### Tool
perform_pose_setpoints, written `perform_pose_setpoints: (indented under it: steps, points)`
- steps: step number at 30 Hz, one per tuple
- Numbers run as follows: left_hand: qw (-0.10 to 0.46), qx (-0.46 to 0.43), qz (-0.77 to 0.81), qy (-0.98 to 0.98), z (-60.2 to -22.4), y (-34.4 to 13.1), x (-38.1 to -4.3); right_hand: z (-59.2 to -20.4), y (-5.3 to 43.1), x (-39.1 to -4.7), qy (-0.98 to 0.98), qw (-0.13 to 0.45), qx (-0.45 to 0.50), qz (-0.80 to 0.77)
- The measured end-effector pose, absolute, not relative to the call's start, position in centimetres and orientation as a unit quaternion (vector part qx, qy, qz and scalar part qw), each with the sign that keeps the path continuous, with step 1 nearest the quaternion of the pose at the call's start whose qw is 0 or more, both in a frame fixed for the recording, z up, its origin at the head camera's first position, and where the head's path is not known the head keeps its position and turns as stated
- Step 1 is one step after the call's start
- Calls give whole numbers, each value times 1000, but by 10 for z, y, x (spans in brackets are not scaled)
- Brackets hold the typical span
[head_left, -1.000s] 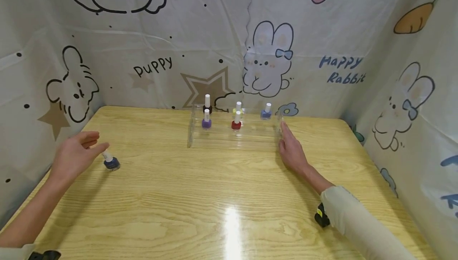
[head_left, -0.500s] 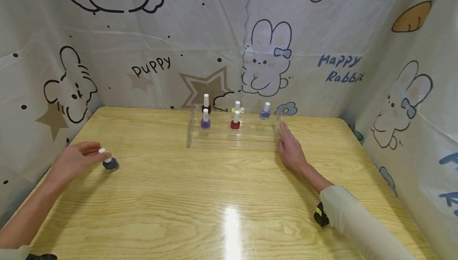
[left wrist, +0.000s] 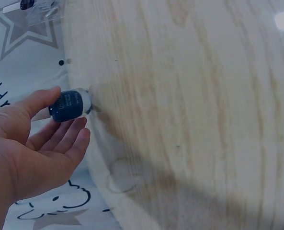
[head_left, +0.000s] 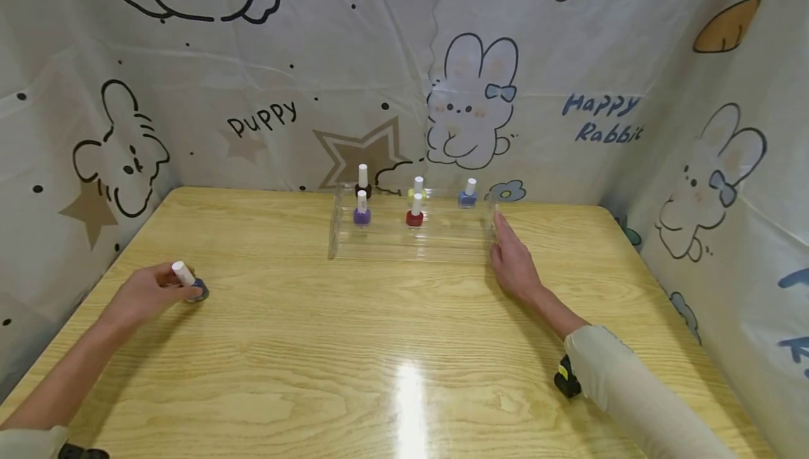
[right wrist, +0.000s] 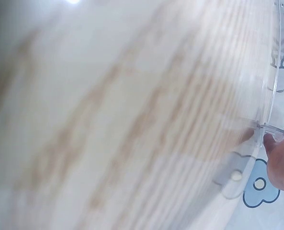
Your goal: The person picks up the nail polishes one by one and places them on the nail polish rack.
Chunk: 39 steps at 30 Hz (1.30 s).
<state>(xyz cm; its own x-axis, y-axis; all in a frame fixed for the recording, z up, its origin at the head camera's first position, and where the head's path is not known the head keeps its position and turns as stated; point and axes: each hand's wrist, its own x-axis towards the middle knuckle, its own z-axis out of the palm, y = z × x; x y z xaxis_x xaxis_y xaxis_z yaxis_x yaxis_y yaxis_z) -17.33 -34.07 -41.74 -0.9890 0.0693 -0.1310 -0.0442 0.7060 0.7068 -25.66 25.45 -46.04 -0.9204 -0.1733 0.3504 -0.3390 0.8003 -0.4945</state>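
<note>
In the head view, my left hand (head_left: pixel 148 295) holds a dark blue nail polish bottle (head_left: pixel 200 289) by its glass body at the left of the table. Its white cap leans toward the back left. Seen from the left wrist, the thumb lies on the bottle (left wrist: pixel 70 106) and the fingers curl behind it. My right hand (head_left: pixel 517 266) grips the right end panel of a clear stepped display rack (head_left: pixel 442 250), with the panel's edge between thumb and fingers in the right wrist view. Most of that hand is cut off there.
On the rack stand several white-capped polish bottles: black (head_left: pixel 363 189), purple (head_left: pixel 362 216), yellow (head_left: pixel 418 192), red (head_left: pixel 414 217) and light blue (head_left: pixel 468 198). A printed cloth (head_left: pixel 537 73) hangs behind and beside the wooden table (head_left: pixel 329 333).
My left hand has lowered and closed around the dark blue bottle, whose cap now tilts more to the left. The right hand stays at the rack's end.
</note>
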Motion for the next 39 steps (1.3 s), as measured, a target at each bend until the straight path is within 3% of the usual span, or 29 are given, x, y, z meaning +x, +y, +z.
perform_pose_setpoints:
  steps: [20,39]
  points:
    - [17,43,355,934,-408,-318,-177,-457,252,-258,-939,136,133,288]
    - [66,129,426,893,-351,-203,-192,-461,255,-257,-936,145,137,291]
